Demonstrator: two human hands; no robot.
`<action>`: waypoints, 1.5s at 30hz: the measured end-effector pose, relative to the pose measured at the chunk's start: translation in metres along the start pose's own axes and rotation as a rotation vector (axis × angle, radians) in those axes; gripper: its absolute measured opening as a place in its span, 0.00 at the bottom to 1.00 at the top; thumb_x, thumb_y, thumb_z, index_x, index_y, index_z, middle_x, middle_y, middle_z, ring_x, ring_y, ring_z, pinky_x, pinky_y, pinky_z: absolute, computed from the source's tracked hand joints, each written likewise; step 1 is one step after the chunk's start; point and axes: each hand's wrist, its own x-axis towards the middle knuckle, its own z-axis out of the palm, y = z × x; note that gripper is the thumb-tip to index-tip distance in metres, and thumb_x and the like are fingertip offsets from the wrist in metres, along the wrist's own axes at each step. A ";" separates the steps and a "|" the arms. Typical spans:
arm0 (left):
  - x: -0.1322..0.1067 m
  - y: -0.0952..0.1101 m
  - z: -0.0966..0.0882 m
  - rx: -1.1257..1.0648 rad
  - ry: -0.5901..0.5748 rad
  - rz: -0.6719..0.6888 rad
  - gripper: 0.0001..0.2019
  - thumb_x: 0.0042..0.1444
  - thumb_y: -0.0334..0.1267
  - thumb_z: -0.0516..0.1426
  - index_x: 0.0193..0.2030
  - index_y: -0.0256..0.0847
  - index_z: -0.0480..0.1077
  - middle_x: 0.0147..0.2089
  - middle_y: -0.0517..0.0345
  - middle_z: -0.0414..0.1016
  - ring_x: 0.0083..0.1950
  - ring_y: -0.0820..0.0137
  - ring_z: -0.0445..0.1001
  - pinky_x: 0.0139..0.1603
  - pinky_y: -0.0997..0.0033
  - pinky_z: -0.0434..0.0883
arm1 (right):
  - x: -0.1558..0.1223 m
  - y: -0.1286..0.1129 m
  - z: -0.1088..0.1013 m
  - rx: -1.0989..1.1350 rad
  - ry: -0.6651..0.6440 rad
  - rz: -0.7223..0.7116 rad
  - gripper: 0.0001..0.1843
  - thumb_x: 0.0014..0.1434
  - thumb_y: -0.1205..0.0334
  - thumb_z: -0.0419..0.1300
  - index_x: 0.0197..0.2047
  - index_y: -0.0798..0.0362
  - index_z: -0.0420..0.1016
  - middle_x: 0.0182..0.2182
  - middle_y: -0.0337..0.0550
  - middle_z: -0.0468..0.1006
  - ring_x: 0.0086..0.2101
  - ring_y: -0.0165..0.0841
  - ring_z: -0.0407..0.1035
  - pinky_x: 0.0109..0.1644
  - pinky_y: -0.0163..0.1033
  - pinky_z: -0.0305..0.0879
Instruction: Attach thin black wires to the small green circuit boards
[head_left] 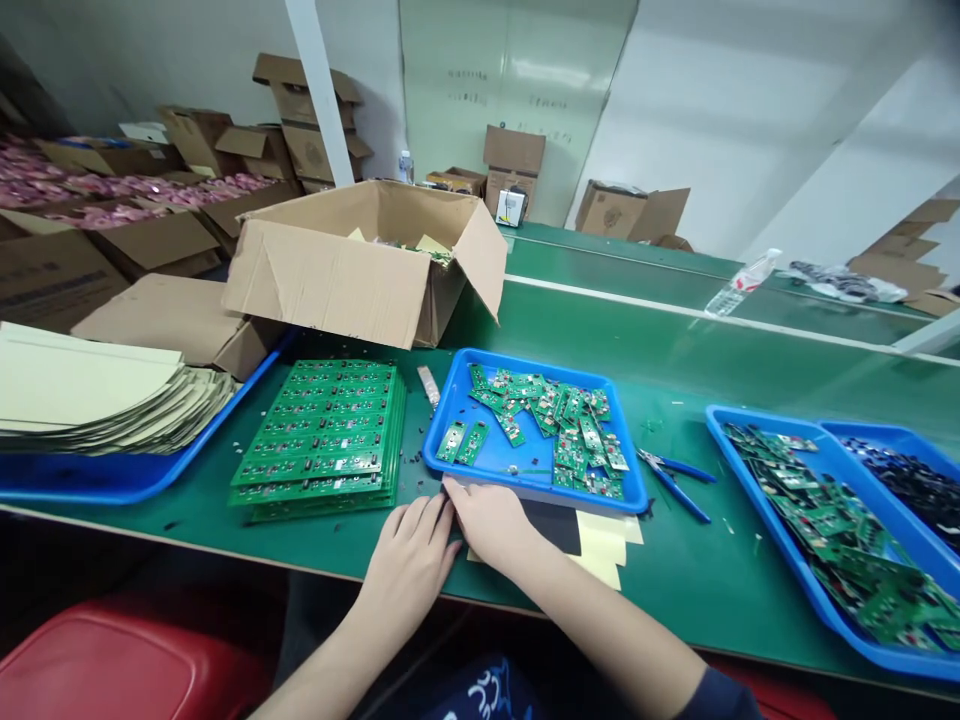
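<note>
At the near left corner of the blue tray (532, 455), the left hand (411, 550) and right hand (491, 520) meet low over the green bench (675, 560). Close work like this, I'd judge, goes best with both wrists rested, one hand bracing while the other makes the fine move, and a light touch so the rim isn't nudged and the small boards (574, 430) don't slide. Any board is better handled by its edges, since its parts look easy to scrape. The left fingers lie close together, curled down; the right index finger reaches to the corner. The gap between them is narrow, and I can't tell whether anything is pinched there. The small boards lie inside the tray, beyond the fingertips: a pair just past them, the main heap farther right. The stack of board panels (319, 430) stands left of the hands; the blue-handled cutters (656, 465) lie well apart, past the tray's right end
</note>
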 end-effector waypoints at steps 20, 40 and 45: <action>0.019 0.014 -0.008 0.137 -0.154 0.064 0.16 0.56 0.40 0.54 0.49 0.37 0.73 0.41 0.42 0.76 0.44 0.54 0.73 0.51 0.47 0.64 | -0.112 0.083 -0.004 0.629 0.552 0.362 0.11 0.60 0.59 0.51 0.31 0.54 0.70 0.25 0.42 0.74 0.24 0.30 0.69 0.28 0.33 0.66; 0.044 0.027 0.000 0.053 -0.153 0.015 0.21 0.50 0.26 0.52 0.50 0.40 0.72 0.48 0.39 0.72 0.48 0.54 0.70 0.47 0.54 0.67 | -0.141 0.112 -0.083 1.059 1.118 0.269 0.08 0.53 0.65 0.61 0.33 0.51 0.64 0.28 0.41 0.80 0.30 0.34 0.76 0.36 0.42 0.71; 0.079 0.021 -0.041 -0.473 -0.082 0.027 0.13 0.57 0.39 0.51 0.46 0.42 0.71 0.45 0.48 0.71 0.49 0.60 0.70 0.48 0.58 0.68 | -0.087 0.087 -0.118 1.133 0.768 0.045 0.06 0.58 0.63 0.56 0.37 0.51 0.60 0.30 0.43 0.79 0.34 0.32 0.76 0.40 0.41 0.72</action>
